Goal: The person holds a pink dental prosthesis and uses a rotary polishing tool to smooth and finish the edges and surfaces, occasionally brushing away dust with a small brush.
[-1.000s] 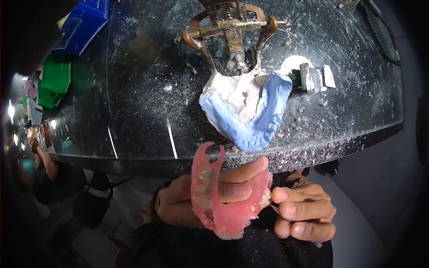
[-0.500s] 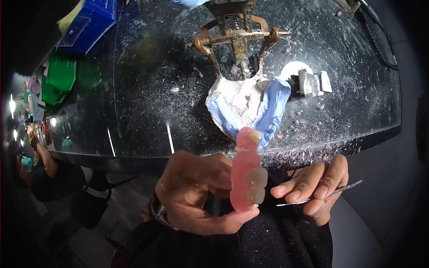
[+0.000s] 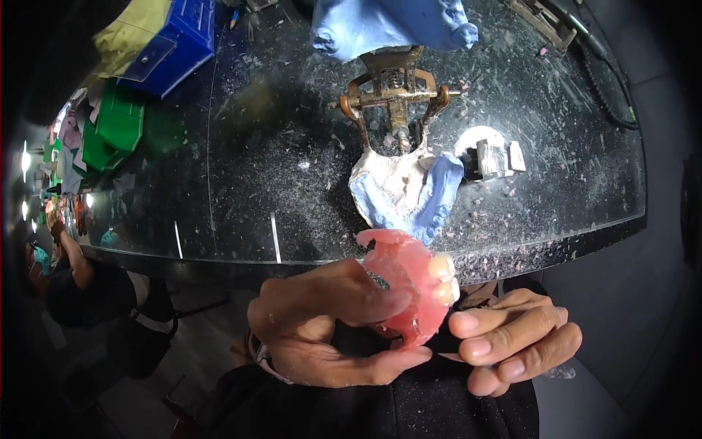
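Observation:
My left hand [image 3: 314,314] grips a pink denture [image 3: 418,282] with pale teeth along its right side, its curved inner face showing. The thumb lies under its lower end and the fingers press its left part. Just to the right, my right hand [image 3: 523,336] is closed around a slim metal carver [image 3: 450,357]. The carver's thin tip points left below the denture; most of its handle is hidden by the fingers. Beyond the denture, a blue and white dental cast [image 3: 435,194] sits on the bench, joined to a brass-coloured articulator [image 3: 395,96].
The articulator's other blue cast [image 3: 387,25] lies at the far edge of view. A small clear and metal block [image 3: 493,159] stands right of the near cast. Blue [image 3: 183,47] and green [image 3: 121,124] bins are at left. Pink shavings litter the dark bench [image 3: 278,190]; a cable [image 3: 610,102] runs far right.
The denture has turned in my left hand, from edge-on to showing its inner curve. My right hand has shifted slightly down and right. The view has tilted, bringing the far cast in.

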### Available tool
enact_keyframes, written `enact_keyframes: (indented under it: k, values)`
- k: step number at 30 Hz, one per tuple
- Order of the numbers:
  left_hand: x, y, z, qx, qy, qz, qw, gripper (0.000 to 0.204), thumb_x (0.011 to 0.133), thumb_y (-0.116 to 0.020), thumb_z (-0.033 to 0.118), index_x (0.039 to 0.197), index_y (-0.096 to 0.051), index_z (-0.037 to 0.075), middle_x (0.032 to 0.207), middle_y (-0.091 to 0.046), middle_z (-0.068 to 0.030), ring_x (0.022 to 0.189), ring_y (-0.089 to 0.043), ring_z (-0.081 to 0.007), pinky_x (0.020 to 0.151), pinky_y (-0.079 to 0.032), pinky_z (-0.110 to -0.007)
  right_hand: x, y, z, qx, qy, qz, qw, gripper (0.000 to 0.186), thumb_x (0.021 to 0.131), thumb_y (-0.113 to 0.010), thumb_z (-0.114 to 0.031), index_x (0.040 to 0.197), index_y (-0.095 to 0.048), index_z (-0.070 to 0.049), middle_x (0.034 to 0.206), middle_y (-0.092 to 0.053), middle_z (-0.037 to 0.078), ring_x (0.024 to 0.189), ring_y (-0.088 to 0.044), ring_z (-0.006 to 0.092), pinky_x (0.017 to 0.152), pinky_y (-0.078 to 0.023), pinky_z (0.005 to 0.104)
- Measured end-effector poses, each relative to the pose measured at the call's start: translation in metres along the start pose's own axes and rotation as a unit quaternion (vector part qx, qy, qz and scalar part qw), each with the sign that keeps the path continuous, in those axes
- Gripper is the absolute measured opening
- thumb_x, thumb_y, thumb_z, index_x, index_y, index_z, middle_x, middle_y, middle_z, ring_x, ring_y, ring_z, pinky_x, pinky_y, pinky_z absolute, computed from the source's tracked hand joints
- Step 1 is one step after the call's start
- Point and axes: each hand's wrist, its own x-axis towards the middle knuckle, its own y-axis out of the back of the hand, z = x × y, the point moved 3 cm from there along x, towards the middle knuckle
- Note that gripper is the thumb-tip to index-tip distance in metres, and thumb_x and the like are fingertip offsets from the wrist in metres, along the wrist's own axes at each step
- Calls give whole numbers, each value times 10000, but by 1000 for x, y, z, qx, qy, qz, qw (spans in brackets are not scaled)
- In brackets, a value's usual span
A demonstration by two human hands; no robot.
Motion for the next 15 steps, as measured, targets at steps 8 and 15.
enact_keyframes:
  k: [8,15]
  values:
    - [0,6,4,109,-121,-6,987,648,687,-682,-28,1268,-400,25,822,-594,-161,697,-567,-212,634,-469,-352,17,-7,-10,-119,-119,-90,982,203,662,-688,122,777,-535,53,863,-625,241,907,-610,387,701,-574,387]
    - [10,7,6,97,-88,-62,989,636,646,-696,-64,1220,-429,1,771,-608,-142,666,-574,-197,654,-473,-336,9,1,-16,-132,-49,-103,985,164,814,-505,84,950,-561,156,1050,-548,345,633,-662,230,440,-541,233]
